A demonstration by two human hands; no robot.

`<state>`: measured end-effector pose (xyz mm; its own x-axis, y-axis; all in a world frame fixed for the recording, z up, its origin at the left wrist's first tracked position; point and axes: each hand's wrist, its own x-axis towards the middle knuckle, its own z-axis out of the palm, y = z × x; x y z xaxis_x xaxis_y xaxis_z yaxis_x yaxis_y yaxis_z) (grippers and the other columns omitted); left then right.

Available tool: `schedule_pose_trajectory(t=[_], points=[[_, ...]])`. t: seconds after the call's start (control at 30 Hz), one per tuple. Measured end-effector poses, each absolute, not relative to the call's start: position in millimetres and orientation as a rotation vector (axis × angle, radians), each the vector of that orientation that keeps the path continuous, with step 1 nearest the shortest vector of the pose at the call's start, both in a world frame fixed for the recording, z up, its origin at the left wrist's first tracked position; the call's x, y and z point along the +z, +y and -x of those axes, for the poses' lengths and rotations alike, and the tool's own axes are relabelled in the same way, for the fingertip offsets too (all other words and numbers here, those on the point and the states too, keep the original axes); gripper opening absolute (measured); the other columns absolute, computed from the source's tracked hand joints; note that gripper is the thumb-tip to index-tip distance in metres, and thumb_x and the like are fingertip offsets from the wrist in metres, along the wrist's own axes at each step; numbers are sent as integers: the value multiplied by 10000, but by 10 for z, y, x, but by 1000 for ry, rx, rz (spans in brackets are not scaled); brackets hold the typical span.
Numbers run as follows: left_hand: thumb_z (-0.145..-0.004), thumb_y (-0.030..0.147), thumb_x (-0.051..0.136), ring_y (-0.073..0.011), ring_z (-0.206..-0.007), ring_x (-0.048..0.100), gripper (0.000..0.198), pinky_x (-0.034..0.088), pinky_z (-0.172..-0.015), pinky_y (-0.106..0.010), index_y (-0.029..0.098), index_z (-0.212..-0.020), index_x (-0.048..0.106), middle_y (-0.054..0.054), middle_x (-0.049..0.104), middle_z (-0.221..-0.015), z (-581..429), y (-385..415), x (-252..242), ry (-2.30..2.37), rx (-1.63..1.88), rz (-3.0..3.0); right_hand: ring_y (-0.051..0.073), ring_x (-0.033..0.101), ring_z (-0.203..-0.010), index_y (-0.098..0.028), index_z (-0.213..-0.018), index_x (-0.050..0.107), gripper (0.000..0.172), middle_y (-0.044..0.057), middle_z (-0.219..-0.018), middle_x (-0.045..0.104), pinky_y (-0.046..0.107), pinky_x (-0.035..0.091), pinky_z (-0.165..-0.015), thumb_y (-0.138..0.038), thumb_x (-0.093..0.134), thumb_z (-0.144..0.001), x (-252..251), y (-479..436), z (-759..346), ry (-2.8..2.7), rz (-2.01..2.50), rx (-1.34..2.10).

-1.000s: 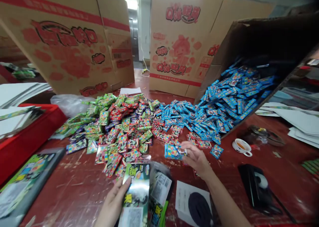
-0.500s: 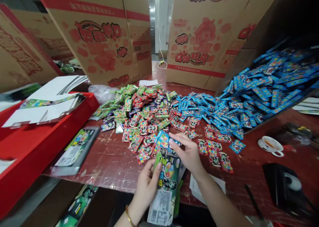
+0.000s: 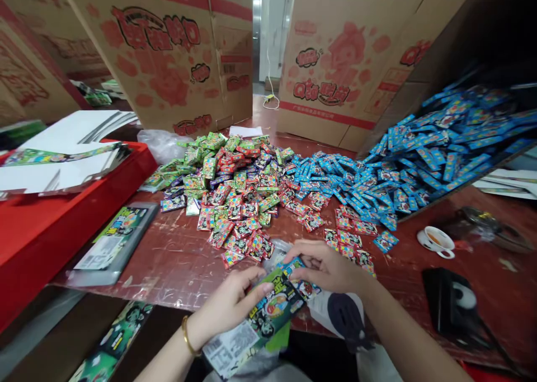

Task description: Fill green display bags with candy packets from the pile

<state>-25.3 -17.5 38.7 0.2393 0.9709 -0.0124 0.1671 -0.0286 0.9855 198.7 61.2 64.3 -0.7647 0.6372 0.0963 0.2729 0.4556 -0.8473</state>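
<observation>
My left hand [image 3: 241,295] is closed on a dark green printed pouch [image 3: 266,320], thumb on its front face. The pouch is tilted, with its white label toward my lap. At its upper end, my right hand [image 3: 325,264] grips a small blue candy packet [image 3: 300,278]. The packet lies at the pouch's mouth; I cannot tell how much of it is inside. Clear plastic [image 3: 279,250] shows just behind the pouch. Beyond my hands lie a heap of red and green packets [image 3: 235,197] and a pile of blue packets [image 3: 335,175].
A red tray [image 3: 84,203] with white printed sheets stands on the left, beside a stack of flat pouches [image 3: 119,242]. Large cartons [image 3: 168,69] rise at the back. On the right are a white cup [image 3: 436,241] and a black device [image 3: 448,303].
The pouch has tilted from nearly upright to slanting down-left. My right hand has brought the blue packet down from above the pouch to its mouth. The view has shifted slightly.
</observation>
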Motion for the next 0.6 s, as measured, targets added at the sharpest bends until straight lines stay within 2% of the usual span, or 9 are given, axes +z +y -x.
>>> schedule_pose_trajectory(t=[0.13, 0.23, 0.27, 0.33, 0.4, 0.5, 0.6], points=[[-813, 409, 576, -194, -715, 600, 240, 474, -653, -249, 191, -858, 664, -25, 657, -731, 108, -173, 260, 1176, 1054, -1286, 142, 542, -741, -228, -1091, 592, 313, 30, -895, 584, 255, 460, -674, -279, 651, -788, 406, 575, -1885, -2070, 905, 1053], [-867, 406, 511, -178, -727, 595, 243, 471, -666, -251, 187, -923, 603, -21, 648, -802, 13, -237, 107, 1170, 1102, -1103, 222, 536, -1042, -230, -1001, 634, 306, 72, -1105, 576, 361, 425, -916, -312, 724, -721, 192, 542, -1815, -1851, 910, 1022], [-878, 405, 496, -172, -726, 593, 240, 470, -676, -254, 189, -929, 587, -18, 644, -813, -8, -274, 56, 1181, 1123, -1063, 235, 523, -1091, -229, -985, 642, 296, 78, -1141, 572, 384, 408, -952, -324, 726, -718, 112, 517, -1785, -1779, 898, 1087], [-891, 401, 478, -175, -770, 601, 242, 472, -721, -268, 195, -996, 553, -29, 644, -877, -30, -365, -33, 1215, 1168, -1011, 233, 579, -1029, -225, -978, 643, 298, 75, -1084, 618, 395, 450, -915, -349, 721, -719, -50, 440, -1710, -1584, 927, 1287], [-906, 381, 461, -194, -889, 610, 319, 470, -803, -299, 218, -1180, 453, -59, 637, -1013, -29, -460, -88, 1225, 1204, -965, 220, 637, -888, -216, -933, 649, 290, 58, -946, 671, 381, 507, -820, -368, 731, -700, -191, 339, -1620, -1398, 1004, 1442], [-904, 334, 483, -218, -1104, 549, 485, 429, -929, -333, 251, -1337, 280, -98, 567, -1221, 11, -571, -103, 1214, 1213, -944, 210, 649, -823, -207, -825, 681, 198, 47, -865, 687, 361, 522, -782, -346, 738, -696, -300, 199, -1488, -1338, 1044, 1459], [-879, 295, 537, -227, -1221, 462, 506, 372, -1005, -323, 263, -1335, 320, -87, 477, -1344, 80, -642, -64, 1276, 1208, -1001, 202, 639, -863, -210, -762, 693, 84, 52, -882, 673, 340, 521, -783, -289, 707, -736, -266, 117, -1389, -1415, 947, 1408]])
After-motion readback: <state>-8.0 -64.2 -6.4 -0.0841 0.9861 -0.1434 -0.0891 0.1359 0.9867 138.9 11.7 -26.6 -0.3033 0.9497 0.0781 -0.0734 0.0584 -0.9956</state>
